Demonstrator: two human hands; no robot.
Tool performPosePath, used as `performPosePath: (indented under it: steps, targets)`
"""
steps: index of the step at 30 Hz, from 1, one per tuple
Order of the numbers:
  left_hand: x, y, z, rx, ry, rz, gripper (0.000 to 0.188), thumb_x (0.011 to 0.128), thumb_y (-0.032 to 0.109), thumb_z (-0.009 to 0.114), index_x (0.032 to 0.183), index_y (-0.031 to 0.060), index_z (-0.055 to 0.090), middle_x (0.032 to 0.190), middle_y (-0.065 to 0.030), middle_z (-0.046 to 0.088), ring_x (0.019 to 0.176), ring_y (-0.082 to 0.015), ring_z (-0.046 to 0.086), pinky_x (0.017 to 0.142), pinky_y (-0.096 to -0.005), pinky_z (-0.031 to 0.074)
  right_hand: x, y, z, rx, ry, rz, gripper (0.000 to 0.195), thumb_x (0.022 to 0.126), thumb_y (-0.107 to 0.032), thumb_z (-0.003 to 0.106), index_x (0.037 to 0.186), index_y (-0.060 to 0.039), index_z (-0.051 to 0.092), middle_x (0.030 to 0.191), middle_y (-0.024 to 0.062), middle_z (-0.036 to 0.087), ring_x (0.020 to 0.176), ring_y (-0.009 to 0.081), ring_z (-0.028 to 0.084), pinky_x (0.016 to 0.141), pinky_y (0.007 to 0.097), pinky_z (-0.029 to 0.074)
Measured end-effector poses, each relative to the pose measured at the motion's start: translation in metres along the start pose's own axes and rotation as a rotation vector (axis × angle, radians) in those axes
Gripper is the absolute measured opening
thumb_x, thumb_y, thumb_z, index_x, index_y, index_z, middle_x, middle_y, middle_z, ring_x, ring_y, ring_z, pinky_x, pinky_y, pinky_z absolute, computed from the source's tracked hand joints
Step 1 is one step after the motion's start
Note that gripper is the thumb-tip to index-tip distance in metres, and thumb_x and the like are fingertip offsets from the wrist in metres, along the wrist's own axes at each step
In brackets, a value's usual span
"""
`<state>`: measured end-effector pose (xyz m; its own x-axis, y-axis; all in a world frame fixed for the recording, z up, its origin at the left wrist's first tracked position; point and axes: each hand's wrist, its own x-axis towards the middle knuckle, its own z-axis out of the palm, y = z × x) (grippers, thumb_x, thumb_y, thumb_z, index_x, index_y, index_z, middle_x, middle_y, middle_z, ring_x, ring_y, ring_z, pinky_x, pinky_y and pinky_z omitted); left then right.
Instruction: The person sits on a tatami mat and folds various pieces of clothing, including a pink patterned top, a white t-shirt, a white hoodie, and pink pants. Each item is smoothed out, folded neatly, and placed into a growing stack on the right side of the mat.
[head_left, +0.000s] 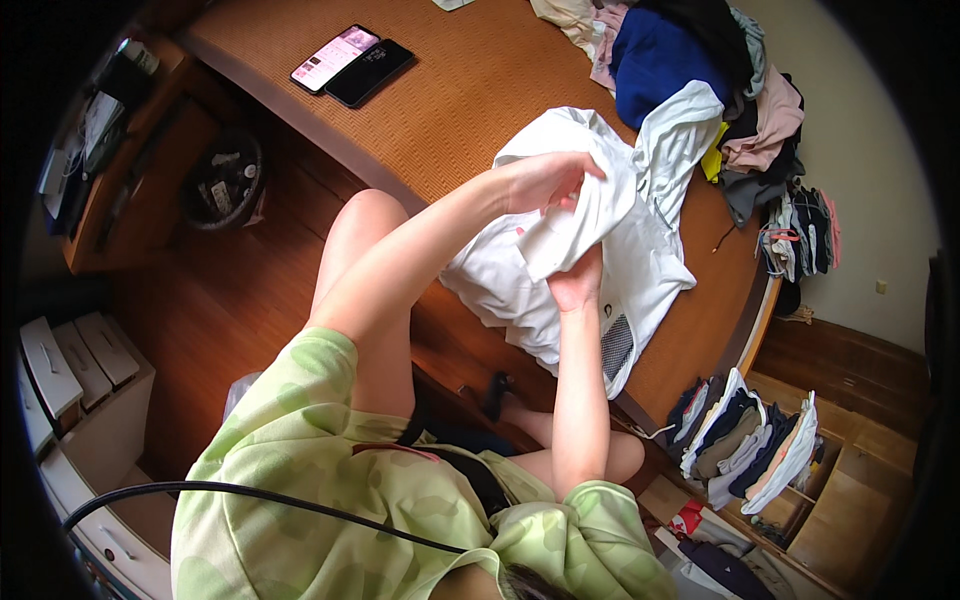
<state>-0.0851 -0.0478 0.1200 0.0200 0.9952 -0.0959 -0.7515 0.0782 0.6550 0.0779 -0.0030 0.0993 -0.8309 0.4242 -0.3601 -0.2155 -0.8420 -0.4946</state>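
A white garment (487, 281) lies spread over the edge of the woven mat (450, 97) in front of me. Part of its cloth is lifted and bunched between my two hands. My left hand (551, 184) reaches across from the left and grips the upper side of this raised fold, its fingertips partly inside the cloth. Below it, my right hand (577, 281) holds the lower end of the same fold, and the fabric hides most of its fingers. One white sleeve (679, 127) stretches away toward the heaped clothes. A grey mesh patch (617, 345) shows near the garment's lower edge.
A pile of mixed clothes (667, 64) sits at the far right. Two phones, one lit (334, 58) and one dark (370, 73), lie at the upper left. Folded clothes (739, 442) stand in a row by an open wooden drawer (855, 510). A bin (223, 180) is on the floor.
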Motion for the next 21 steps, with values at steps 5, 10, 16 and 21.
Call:
performPosePath:
  steps: [5,10,16,21]
  targets:
    - [0.009,0.015,-0.009,-0.479,0.054,0.348,0.034,0.079,0.021,0.049,0.105,0.0016,0.059,0.102,-0.0095,0.064,0.096,-0.0227,0.06,0.092,-0.0386,0.043,-0.006,-0.01,-0.044,-0.093,-0.249,0.038,0.027,0.092,-0.018,0.053,0.116,-0.0044,0.052,0.095,0.0017,0.058,0.087,0.016,0.058,0.097,0.0465,0.044]
    - [0.005,0.026,-0.027,-0.634,0.204,0.624,0.03,0.078,0.027,0.051,0.095,0.0041,0.062,0.1,-0.0102,0.065,0.098,-0.0241,0.058,0.094,-0.0378,0.043,-0.005,-0.051,0.026,-0.484,0.135,-0.202,0.042,0.09,-0.015,0.053,0.126,0.0034,0.044,0.12,0.0136,0.055,0.108,0.0253,0.056,0.092,0.0405,0.046]
    - [0.02,0.021,-0.032,-0.66,0.504,0.739,0.027,0.085,0.023,0.052,0.061,0.012,0.047,0.077,-0.003,0.057,0.09,-0.0175,0.054,0.091,-0.0351,0.042,0.003,-0.135,0.081,-0.643,0.087,-0.43,0.041,0.089,-0.011,0.054,0.128,0.0001,0.045,0.121,0.0118,0.055,0.113,0.0255,0.053,0.098,0.0403,0.041]
    - [0.015,-0.001,-0.032,-0.072,0.568,0.25,0.037,0.089,0.024,0.043,0.055,0.0104,0.045,0.06,-0.0052,0.056,0.064,-0.019,0.065,0.069,-0.031,0.052,-0.044,-0.223,0.043,-0.964,0.23,-0.256,0.044,0.085,-0.003,0.058,0.128,0.0,0.046,0.121,0.0125,0.057,0.11,0.022,0.057,0.092,0.0334,0.049]
